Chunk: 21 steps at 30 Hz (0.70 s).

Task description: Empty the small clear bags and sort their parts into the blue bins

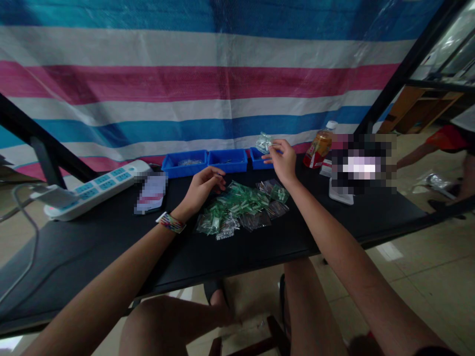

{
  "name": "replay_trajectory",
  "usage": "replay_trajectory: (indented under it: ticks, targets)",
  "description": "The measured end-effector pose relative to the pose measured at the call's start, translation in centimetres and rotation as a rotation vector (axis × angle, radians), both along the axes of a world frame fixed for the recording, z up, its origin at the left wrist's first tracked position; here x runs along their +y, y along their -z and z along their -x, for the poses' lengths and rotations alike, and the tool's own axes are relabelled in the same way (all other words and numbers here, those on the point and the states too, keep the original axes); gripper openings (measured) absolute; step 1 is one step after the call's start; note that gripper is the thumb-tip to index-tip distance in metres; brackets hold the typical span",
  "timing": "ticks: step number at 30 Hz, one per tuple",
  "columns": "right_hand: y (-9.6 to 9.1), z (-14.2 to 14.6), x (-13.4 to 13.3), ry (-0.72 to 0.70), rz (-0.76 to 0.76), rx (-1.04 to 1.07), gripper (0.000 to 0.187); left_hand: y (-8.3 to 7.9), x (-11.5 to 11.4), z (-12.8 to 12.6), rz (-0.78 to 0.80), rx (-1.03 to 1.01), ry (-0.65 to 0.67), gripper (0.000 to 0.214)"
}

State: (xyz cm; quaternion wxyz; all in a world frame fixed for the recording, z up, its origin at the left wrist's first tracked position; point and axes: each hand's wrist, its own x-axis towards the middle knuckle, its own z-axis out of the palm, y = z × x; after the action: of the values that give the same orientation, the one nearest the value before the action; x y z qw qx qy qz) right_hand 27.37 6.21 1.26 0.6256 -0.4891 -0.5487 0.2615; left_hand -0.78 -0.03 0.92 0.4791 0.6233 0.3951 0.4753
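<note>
My right hand (284,159) is raised above the right blue bin, its fingertips pinching a small clear plastic bag (263,142) with pale pieces inside. My left hand (204,185), with a patterned band (170,222) on its wrist, hovers at the left edge of a pile. Its fingers are loosely bent and apart, and nothing shows between them. The pile of small bags (239,202) lies on the black table between my forearms. Many bags hold green plastic pieces; a few nearer ones hold thin pieces that look like screws.
A left blue bin (185,163) and a middle blue bin (227,160) hold small items. A power strip (100,185) and a blurred phone (151,193) lie left. A drink bottle (321,145) and a white object (340,193) stand right. Another person's arm (417,153) shows far right.
</note>
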Motion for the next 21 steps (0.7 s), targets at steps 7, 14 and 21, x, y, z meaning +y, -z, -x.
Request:
replay_trajectory:
  ticks: [7, 14, 21]
  targets:
    - [-1.3, -2.7, -1.4, 0.403, 0.099, -0.581, 0.021, 0.0, 0.1, 0.0, -0.006, 0.023, -0.003, 0.027]
    - [-1.6, -2.2, -1.5, -0.042, 0.189, -0.718, 0.017, 0.6, 0.2, 0.3, -0.17, 0.3, -0.035, 0.028]
    - [-1.6, -1.8, -1.9, -0.419, 0.366, -0.841, 0.004, 1.0, 0.0, 0.3, -0.275, 0.495, 0.056, 0.034]
